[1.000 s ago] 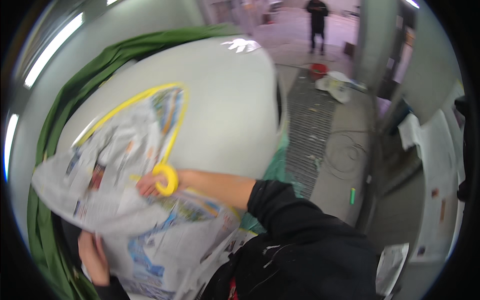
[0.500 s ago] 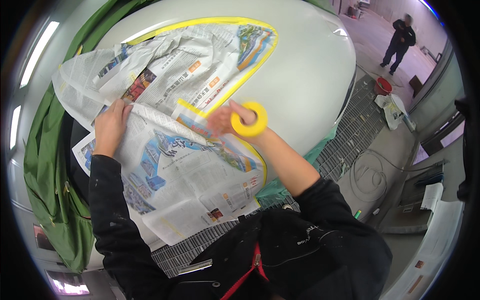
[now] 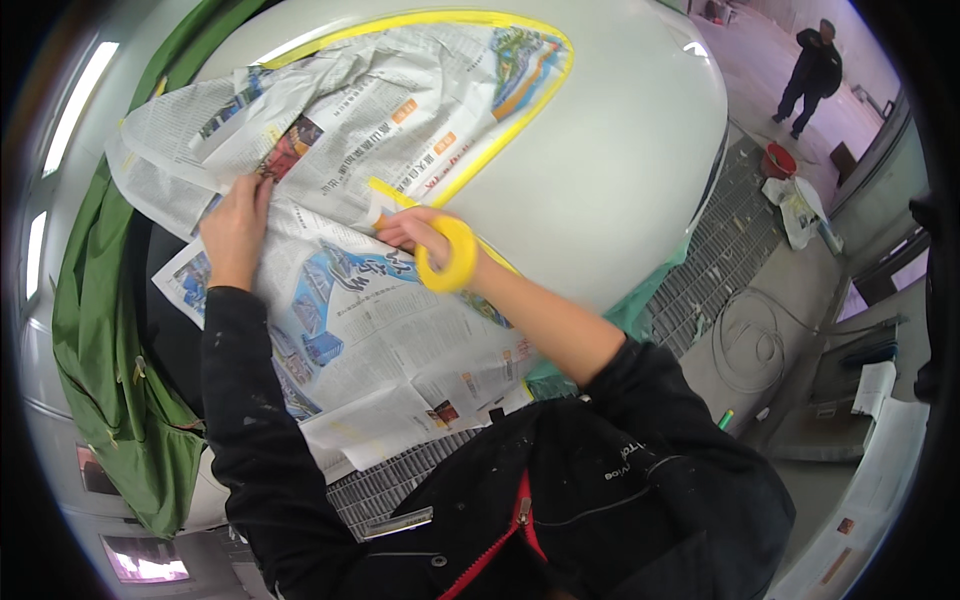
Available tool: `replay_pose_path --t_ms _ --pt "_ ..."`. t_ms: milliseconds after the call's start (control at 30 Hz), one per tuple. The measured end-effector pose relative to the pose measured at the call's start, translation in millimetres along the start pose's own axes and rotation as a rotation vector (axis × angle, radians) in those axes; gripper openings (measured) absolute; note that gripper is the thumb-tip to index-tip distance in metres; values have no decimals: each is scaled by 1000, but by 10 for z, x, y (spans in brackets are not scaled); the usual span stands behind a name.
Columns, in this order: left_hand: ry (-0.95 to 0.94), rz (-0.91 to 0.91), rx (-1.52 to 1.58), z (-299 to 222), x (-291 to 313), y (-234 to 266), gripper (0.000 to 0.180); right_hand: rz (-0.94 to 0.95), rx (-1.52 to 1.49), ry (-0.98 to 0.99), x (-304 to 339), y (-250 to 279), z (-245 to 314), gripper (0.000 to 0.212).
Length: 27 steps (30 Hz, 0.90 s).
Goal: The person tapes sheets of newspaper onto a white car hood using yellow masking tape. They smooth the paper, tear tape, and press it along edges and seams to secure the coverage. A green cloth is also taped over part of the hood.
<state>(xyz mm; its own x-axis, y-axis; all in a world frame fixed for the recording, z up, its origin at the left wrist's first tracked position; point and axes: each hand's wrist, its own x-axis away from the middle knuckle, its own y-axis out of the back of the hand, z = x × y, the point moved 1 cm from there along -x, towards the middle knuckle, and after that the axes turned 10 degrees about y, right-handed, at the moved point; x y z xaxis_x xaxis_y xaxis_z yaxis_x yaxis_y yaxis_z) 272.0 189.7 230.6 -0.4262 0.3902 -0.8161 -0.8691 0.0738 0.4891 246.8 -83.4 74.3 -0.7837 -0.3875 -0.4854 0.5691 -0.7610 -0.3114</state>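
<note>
Two overlapping sheets of newspaper (image 3: 350,125) lie over a white car body panel (image 3: 625,160). Yellow masking tape (image 3: 492,150) runs along the upper sheet's curved outer edge. My left hand (image 3: 236,230) is closed on the paper where the sheets meet, thumb and fingers pinching a fold. Around my right thumb hangs a roll of yellow masking tape (image 3: 463,252). The fingers of my right hand (image 3: 412,228) rest on the seam between the sheets, beside a short tape strip (image 3: 390,192). The lower sheet (image 3: 390,345) drapes toward me, partly covered by my right forearm.
Green cloth (image 3: 85,340) is bunched along the left of the car. Floor grating (image 3: 690,265) lies on the right, with a red bucket (image 3: 777,160) and a coiled hose (image 3: 750,340) near it. A person in dark clothing (image 3: 812,75) stands at the far right.
My right hand, with the tape roll, has moved left and come down on the newspaper seam. My left hand keeps its pinch, slightly higher in view. The person in the background has turned a little.
</note>
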Motion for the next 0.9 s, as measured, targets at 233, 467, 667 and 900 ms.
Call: replay_pose_path --t_ms 233,467,667,900 --pt "61 -168 -79 -413 -77 260 15 -104 156 5 540 -222 -320 36" --pt "754 589 1055 -1195 612 -38 21 -217 -76 -181 201 32 -667 30" --pt "862 326 1519 -786 654 -287 26 -108 933 -176 279 180 31 24" --pt "647 434 1430 -847 708 -191 13 -435 1346 799 -312 -169 478 24"
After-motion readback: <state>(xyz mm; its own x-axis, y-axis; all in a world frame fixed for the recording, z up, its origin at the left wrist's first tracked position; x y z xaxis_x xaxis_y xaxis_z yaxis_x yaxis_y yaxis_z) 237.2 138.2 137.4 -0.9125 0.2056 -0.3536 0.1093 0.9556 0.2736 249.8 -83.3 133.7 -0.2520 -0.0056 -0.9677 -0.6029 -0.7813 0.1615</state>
